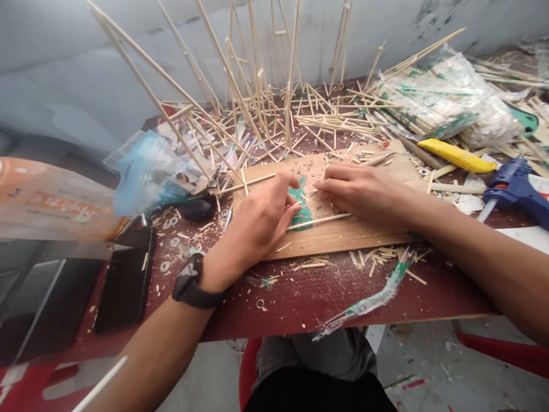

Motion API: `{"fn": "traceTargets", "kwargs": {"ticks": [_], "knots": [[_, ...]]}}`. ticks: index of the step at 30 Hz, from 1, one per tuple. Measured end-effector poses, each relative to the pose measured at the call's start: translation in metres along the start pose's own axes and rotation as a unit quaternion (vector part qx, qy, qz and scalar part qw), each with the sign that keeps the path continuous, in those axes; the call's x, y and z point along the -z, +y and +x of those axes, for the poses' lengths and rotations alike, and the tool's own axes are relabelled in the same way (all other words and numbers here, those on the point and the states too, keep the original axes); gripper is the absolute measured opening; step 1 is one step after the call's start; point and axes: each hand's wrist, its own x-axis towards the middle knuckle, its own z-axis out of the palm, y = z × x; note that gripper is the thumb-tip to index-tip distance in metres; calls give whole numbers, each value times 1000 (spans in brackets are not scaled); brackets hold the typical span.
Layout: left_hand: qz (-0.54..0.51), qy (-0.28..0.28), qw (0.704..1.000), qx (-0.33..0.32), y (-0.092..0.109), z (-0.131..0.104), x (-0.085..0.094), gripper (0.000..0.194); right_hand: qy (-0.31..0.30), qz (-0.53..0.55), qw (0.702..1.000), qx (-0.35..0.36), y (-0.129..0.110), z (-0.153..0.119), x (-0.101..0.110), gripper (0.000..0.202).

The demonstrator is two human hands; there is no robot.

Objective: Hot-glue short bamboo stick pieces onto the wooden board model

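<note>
Wooden stick (319, 221): head view, on the board (364, 237) at mid-scene, lying slantwise between left hand (263, 220) and right hand (364, 191), near side of the green patch (302, 214). Left hand: fingers curled, narrow gap at thumb and index; can't tell if they grip anything. Right hand: fingers bent, bunched low over the board; grip unclear, tips partly hidden. Stick's ends meet or pass by the hands, exact contact unclear.

Risks, my guess: the stick is thin and round, so it could roll or skid if a hand brushes it. Loose shavings on the board may let it slip or sit unevenly. Pressing on one end could flip or snap it. Crossed sticks (246, 182) sit just beyond the left hand; a knuckle or the watch (193, 283) side of the wrist swinging far could knock them, and the tall sticks (291, 74) on the far side look easy to topple. Glue gun (510, 186) at right, near the right forearm: burn risk if its nozzle is hot, can't tell. Plastic strip (381, 297) overhangs the near edge of the surface (278, 312); a sleeveless forearm could drag it off.
</note>
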Motion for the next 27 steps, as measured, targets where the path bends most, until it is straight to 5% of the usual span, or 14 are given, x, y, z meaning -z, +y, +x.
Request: {"fn": "traceTargets", "kwargs": {"ticks": [9,16,21,23,27], "knots": [[-1,62,998,15,2,0,23,30,28,-28,996,-81,21,-10,33,35],[-35,-85,995,-45,8,-2,34,23,-25,11,997,-76,49,-27,37,31],[-18,-96,993,-60,8,-1,26,17,-12,-25,997,-70,54,-26,28,31],[-22,-91,994,-55,7,-1,23,17,22,-27,996,-87,49,-23,31,28],[-38,-72,995,-61,8,-1,19,17,189,51,967,-165,23,-14,42,15]]}}
